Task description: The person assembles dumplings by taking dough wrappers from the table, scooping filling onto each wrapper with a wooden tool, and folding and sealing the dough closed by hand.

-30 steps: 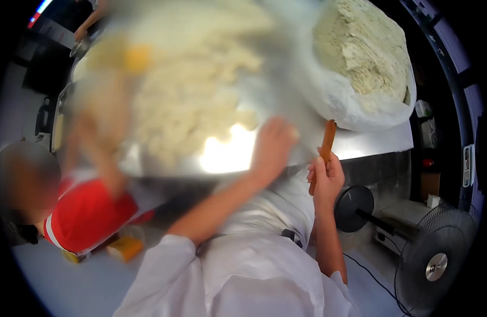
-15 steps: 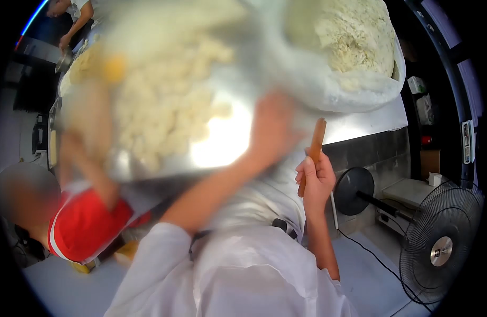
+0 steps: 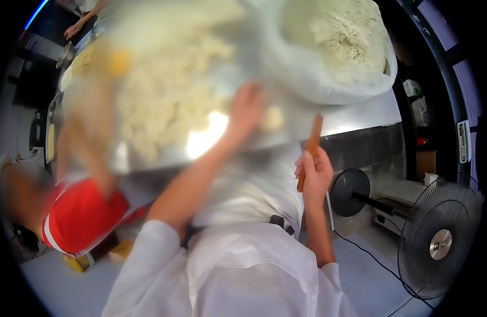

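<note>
In my right hand [image 3: 317,173] is a short wooden rolling pin [image 3: 316,132], gripped near its lower end and tilted upward, in front of the table edge. My left hand [image 3: 247,108] is over the metal table, between a wide spread of pale dough pieces [image 3: 169,100] and a single pale dough lump [image 3: 272,118]. Its fingers are blurred, so I cannot make out whether they hold anything. The lump lies just right of that hand, close to the table's front edge.
A large bag of flour-like, pale crumbly material [image 3: 354,47] stands at the back right of the metal table [image 3: 360,117]. A co-worker in a red shirt [image 3: 85,216] reaches over the table at left. Another person [image 3: 87,16] is farther back. A floor fan [image 3: 439,243] stands at right.
My left hand has moved left toward the dough pieces, and a pale lump now shows to its right. My right hand keeps the rolling pin in nearly the same place.
</note>
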`<action>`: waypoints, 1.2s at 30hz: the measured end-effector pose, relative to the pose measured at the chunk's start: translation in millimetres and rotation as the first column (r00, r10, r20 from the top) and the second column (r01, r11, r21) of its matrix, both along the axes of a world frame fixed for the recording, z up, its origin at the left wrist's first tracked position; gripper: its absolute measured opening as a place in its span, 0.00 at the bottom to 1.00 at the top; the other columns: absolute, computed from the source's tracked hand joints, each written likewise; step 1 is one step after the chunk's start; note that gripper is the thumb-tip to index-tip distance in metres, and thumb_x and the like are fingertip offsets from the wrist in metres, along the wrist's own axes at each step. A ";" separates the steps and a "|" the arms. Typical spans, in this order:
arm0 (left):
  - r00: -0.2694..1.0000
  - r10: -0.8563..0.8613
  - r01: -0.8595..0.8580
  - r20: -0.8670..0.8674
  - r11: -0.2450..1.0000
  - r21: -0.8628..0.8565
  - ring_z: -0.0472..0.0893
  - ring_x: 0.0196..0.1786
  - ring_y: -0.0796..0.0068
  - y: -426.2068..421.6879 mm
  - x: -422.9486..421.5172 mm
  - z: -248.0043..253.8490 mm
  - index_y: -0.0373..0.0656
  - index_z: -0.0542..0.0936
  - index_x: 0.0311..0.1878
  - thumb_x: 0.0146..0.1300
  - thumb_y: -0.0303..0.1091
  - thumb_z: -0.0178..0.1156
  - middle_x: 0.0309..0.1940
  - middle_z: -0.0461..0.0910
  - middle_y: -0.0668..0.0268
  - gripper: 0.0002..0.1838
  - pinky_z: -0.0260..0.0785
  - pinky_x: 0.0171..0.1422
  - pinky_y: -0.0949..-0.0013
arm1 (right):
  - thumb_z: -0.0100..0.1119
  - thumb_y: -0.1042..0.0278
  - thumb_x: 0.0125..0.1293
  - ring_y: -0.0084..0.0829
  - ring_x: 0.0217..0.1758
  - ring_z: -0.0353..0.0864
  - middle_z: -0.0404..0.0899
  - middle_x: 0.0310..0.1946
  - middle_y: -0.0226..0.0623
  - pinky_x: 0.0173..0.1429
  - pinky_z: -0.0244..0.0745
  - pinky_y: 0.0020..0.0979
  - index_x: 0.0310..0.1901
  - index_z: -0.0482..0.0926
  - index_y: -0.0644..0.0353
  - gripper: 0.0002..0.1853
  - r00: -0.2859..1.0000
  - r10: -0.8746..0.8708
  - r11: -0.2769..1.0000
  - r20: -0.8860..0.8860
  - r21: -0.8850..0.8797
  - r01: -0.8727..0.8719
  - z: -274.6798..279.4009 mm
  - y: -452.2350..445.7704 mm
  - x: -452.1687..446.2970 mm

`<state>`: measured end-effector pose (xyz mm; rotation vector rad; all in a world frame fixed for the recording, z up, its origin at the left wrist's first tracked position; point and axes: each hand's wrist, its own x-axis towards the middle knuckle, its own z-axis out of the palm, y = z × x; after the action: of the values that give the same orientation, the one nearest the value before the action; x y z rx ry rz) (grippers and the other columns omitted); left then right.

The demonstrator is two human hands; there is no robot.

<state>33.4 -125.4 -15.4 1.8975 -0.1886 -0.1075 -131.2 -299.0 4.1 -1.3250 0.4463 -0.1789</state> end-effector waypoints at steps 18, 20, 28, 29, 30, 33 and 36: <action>0.939 -0.101 -0.024 -0.328 0.933 -0.359 0.87 0.51 0.62 21.8 -33.8 13.0 0.41 0.65 0.60 0.76 0.32 0.58 0.54 0.81 0.51 0.16 0.84 0.47 0.65 | 0.57 0.75 0.77 0.16 0.30 0.77 0.82 0.33 0.31 0.35 0.76 0.21 0.62 0.80 0.66 0.16 0.989 0.119 0.863 0.092 -0.501 -0.057 63.8 -68.6 6.8; 0.953 -0.107 -0.044 -0.283 0.877 -0.479 0.85 0.56 0.61 18.0 -27.4 2.9 0.41 0.63 0.72 0.76 0.31 0.57 0.57 0.81 0.49 0.25 0.83 0.53 0.64 | 0.56 0.75 0.77 0.16 0.28 0.76 0.81 0.32 0.31 0.33 0.75 0.21 0.62 0.80 0.65 0.15 0.984 0.107 0.849 0.139 -0.528 -0.018 70.7 -92.9 30.4; 0.914 0.012 -0.151 0.406 0.938 0.313 0.75 0.64 0.50 -6.1 -41.5 -15.9 0.32 0.79 0.61 0.66 0.26 0.63 0.63 0.75 0.50 0.20 0.70 0.68 0.55 | 0.59 0.68 0.75 0.42 0.29 0.83 0.81 0.26 0.45 0.34 0.75 0.38 0.54 0.82 0.58 0.10 0.987 0.126 0.292 0.100 -0.954 0.060 133.8 -166.7 131.6; 0.905 -0.021 -0.152 0.424 0.917 0.370 0.74 0.64 0.47 -3.7 -42.9 -6.0 0.32 0.78 0.62 0.64 0.25 0.63 0.63 0.75 0.49 0.22 0.69 0.69 0.54 | 0.59 0.67 0.75 0.45 0.30 0.83 0.81 0.27 0.46 0.35 0.75 0.39 0.53 0.82 0.57 0.10 0.986 0.134 0.209 0.100 -0.975 0.070 141.5 -171.9 140.2; 0.897 -0.053 -0.155 0.439 0.892 0.425 0.73 0.65 0.45 -2.6 -43.0 4.5 0.32 0.77 0.63 0.63 0.25 0.64 0.62 0.74 0.48 0.24 0.68 0.70 0.53 | 0.60 0.67 0.75 0.49 0.32 0.82 0.81 0.29 0.47 0.36 0.75 0.41 0.52 0.82 0.57 0.09 0.985 0.142 0.124 0.099 -0.989 0.081 147.8 -176.8 148.8; 0.927 -0.077 -0.067 0.368 0.929 0.364 0.70 0.70 0.42 -12.1 -26.0 17.6 0.33 0.71 0.69 0.66 0.28 0.63 0.66 0.73 0.46 0.28 0.64 0.75 0.52 | 0.61 0.65 0.74 0.52 0.36 0.82 0.82 0.33 0.46 0.37 0.75 0.44 0.51 0.82 0.55 0.09 0.964 0.234 -0.060 0.123 -0.988 0.140 155.1 -184.2 168.5; 0.902 -0.221 0.001 0.370 0.859 0.512 0.63 0.77 0.43 -24.0 -18.5 10.9 0.33 0.66 0.74 0.69 0.44 0.63 0.73 0.66 0.44 0.36 0.56 0.81 0.50 | 0.62 0.65 0.72 0.52 0.37 0.82 0.82 0.34 0.44 0.36 0.74 0.46 0.51 0.82 0.54 0.09 0.944 0.320 -0.169 0.077 -0.976 0.137 158.5 -189.7 180.6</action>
<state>14.9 -149.3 -4.5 2.4181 -0.6192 0.1965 49.4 -488.6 162.6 -2.9343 -0.2824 -0.7411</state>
